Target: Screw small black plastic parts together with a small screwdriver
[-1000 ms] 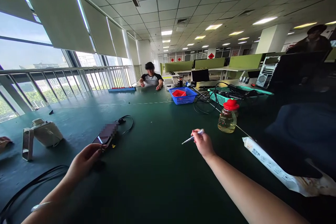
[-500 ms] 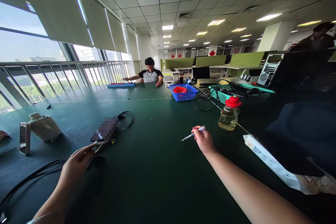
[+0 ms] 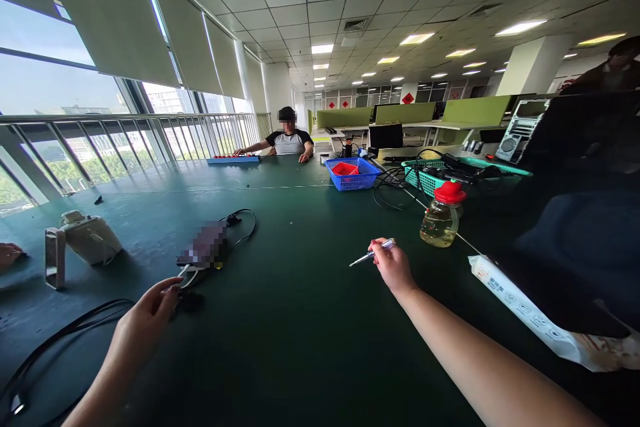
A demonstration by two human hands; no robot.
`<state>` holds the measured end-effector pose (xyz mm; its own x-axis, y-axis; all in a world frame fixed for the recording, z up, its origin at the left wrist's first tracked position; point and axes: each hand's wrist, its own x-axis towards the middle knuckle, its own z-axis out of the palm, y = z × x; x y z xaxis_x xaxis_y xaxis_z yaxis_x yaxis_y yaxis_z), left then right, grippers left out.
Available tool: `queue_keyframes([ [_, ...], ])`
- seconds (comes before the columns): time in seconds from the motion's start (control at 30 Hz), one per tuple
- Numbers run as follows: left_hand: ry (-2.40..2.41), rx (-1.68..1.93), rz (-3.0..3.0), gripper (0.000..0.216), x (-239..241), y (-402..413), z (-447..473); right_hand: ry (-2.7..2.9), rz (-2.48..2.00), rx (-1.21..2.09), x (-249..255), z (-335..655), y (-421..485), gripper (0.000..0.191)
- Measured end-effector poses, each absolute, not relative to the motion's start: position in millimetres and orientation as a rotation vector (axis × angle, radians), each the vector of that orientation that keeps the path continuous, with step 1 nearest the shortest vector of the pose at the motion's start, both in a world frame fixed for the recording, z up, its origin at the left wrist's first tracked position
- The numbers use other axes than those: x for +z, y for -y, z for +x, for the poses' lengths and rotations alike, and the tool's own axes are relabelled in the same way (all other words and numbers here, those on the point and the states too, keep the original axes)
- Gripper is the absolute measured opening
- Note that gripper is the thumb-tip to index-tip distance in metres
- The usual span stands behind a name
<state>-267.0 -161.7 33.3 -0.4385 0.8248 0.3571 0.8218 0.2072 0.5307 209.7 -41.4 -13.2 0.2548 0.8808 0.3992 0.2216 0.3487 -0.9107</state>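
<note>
On the dark green tabletop, my right hand [image 3: 393,267] grips a slim screwdriver [image 3: 370,255] with a clear handle, its thin metal tip pointing left. My left hand [image 3: 147,317] is closed at the near end of a blurred-out phone [image 3: 204,245], its fingertips pinching a white cable [image 3: 191,276] there. Part of that cable is hidden by the fingers. A thin black cable [image 3: 249,217] with a dark plug lies just beyond the phone.
Black cables [image 3: 65,333] and a beige device with a handle [image 3: 93,238] lie left. A red-lidded jar [image 3: 442,217], white packet [image 3: 525,310], blue basket [image 3: 355,180] and green basket [image 3: 425,180] stand right. A person [image 3: 289,140] sits opposite; another person's hand [image 3: 10,255] shows at left.
My left fingertips have drawn slightly back from the phone's edge along the white cable. The right hand keeps the screwdriver in nearly the same pose. The view has shifted a little.
</note>
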Motion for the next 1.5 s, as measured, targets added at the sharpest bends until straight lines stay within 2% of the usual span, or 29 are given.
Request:
queue_keyframes([
  [0.3, -2.646, 0.679, 1.507, 0.056, 63, 158, -243, 1.261, -1.18, 0.645, -14, 211, 42, 0.057],
  [0.57, -2.52, 0.509, 1.904, 0.051, 53, 148, -255, 1.275, -1.174, 0.639, -8, 209, 46, 0.057],
  [0.87, -2.529, 0.411, 2.11, 0.054, 35, 152, -254, 1.295, -1.164, 0.641, -9, 208, 47, 0.058],
  [1.13, -2.498, 0.499, 2.19, 0.052, 30, 149, -253, 1.317, -1.161, 0.621, -9, 208, 47, 0.059],
  [1.4, -2.573, 0.384, 1.999, 0.053, 28, 149, -259, 1.343, -1.164, 0.616, -10, 208, 46, 0.058],
  [1.5, -2.526, 0.316, 2.129, 0.049, 29, 149, -260, 1.352, -1.15, 0.62, -9, 208, 47, 0.057],
])
